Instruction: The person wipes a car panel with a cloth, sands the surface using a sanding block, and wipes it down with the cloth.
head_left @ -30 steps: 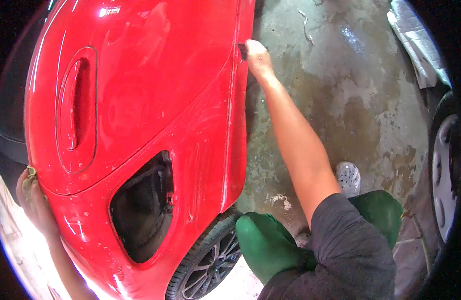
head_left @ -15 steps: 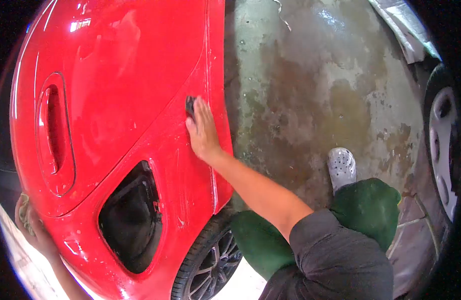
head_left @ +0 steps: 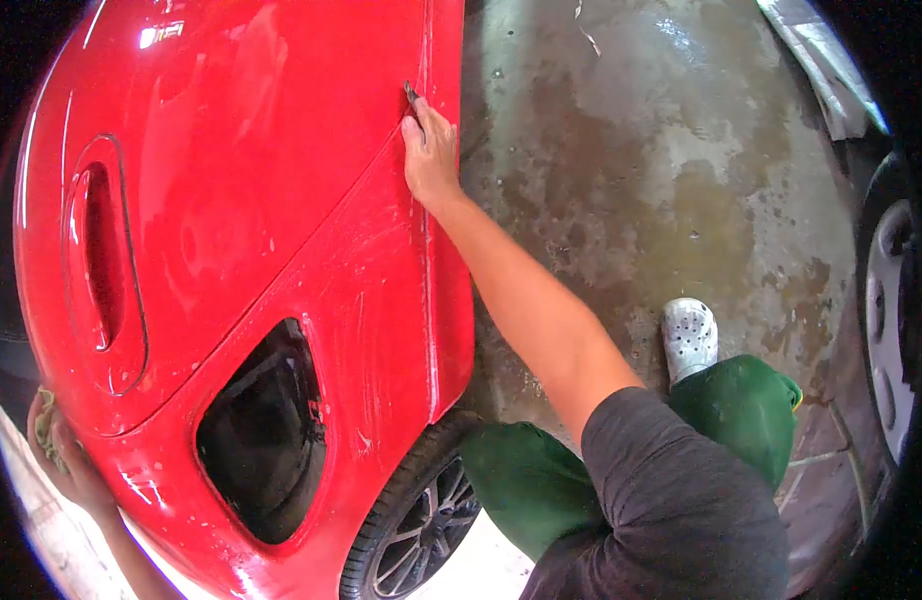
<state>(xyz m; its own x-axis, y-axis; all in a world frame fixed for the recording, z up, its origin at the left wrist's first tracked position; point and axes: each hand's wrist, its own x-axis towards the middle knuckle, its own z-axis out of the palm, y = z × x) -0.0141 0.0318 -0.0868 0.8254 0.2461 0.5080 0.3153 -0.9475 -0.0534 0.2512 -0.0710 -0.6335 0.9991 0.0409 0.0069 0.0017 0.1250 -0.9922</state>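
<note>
My right hand (head_left: 433, 155) is closed on a small black pad (head_left: 411, 92), mostly covered by my fingers. It lies against the lower edge of a red car's door (head_left: 281, 130), just above the sill. At the far left, my left hand (head_left: 76, 475) rests on the car's upper bodywork. A crumpled yellowish-green cloth (head_left: 47, 425) is under its fingers, partly hidden. Whitish wet streaks mark the red rear panel (head_left: 366, 330) between the black side vent (head_left: 266, 430) and the sill.
The door handle (head_left: 101, 255) is at the left, and the rear wheel (head_left: 421, 540) shows below. A wet, stained concrete floor (head_left: 621, 200) runs alongside the car. My foot in a white clog (head_left: 689, 335) stands on it. Another vehicle's wheel (head_left: 889, 320) is at the right edge.
My right hand has slid with the black pad along the car's lower side, upward in the view, from the rear panel onto the door. My left hand stays where it was.
</note>
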